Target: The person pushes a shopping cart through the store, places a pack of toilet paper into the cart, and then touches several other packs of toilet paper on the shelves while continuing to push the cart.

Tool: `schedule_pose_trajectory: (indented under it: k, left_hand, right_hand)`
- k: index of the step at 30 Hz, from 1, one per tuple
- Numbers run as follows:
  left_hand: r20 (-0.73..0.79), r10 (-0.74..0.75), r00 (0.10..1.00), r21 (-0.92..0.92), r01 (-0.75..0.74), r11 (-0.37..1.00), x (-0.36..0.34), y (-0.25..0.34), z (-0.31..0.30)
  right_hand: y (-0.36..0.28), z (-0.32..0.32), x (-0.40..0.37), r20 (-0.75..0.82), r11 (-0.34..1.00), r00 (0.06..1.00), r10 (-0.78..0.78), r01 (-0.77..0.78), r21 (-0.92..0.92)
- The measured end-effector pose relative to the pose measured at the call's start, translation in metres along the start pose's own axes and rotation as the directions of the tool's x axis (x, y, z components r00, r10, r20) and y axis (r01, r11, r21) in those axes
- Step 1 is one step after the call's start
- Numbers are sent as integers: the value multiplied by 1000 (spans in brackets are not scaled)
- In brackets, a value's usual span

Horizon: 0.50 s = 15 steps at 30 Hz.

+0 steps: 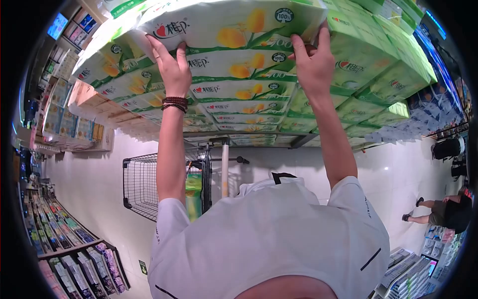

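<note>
A white and green tissue pack (209, 31) with yellow tulips lies at the top of a tall stack of similar packs (226, 65). My left hand (172, 67) grips its lower left corner, fingers at the end and thumb on the front. At the right end, my right hand (314, 65) grips the same pack, with its thumb on the front and fingers at the side. The fingertips are partly hidden against the wrapping. Beaded bracelets (175, 103) circle my left wrist.
A black wire shopping cart (142, 182) stands below my left arm, with a green package (193, 194) beside it. More green packs (368, 65) are stacked to the right. Shelves (84, 269) line the lower left. Another person (445, 212) is at the far right.
</note>
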<state>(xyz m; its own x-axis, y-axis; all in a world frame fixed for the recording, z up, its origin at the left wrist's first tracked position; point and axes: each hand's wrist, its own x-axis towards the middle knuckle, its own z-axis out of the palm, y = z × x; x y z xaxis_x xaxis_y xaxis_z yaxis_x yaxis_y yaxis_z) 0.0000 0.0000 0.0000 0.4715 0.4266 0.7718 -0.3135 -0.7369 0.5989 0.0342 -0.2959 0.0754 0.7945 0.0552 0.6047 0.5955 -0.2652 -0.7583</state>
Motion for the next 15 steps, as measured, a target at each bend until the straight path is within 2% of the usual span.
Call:
schedule_pose_trajectory:
  k: [2, 5, 6, 9, 11, 12, 13, 14, 15]
  left_hand:
    - [36, -57, 998, -29, 58, 998, -2, 8, -6]
    - [-5, -4, 1000, 83, 4, 997, 2, 13, 10]
    - [-5, 46, 999, 86, -45, 995, -3, 12, 13]
    - [4, 163, 987, 216, -160, 963, -19, -3, 22]
    - [92, 66, 994, 184, -82, 980, -43, -1, 19]
    - [146, -74, 987, 147, 52, 988, -65, -14, 21]
    - [207, -113, 972, 138, 86, 987, -88, -8, 16]
    - [241, -169, 956, 132, 140, 981, -114, 0, 11]
    - [239, -230, 943, 51, 224, 973, -136, 25, 5]
  right_hand:
    - [1, 6, -7, -25, 999, 999, 28, -29, -42]
    - [19, 8, -4, -139, 975, 980, -145, 117, -190]
    - [15, 7, -9, -117, 984, 989, -90, 70, -165]
    - [32, 14, -18, -160, 900, 891, -424, 396, -182]
    - [43, 12, -35, -84, 866, 873, -480, 456, -205]
    - [49, 10, -51, -41, 859, 872, -488, 472, -197]
    - [55, 7, -67, 1, 853, 868, -496, 487, -189]
    - [67, 2, -88, 74, 878, 888, -453, 459, -138]
    - [78, -4, -109, 145, 902, 902, -407, 422, -94]
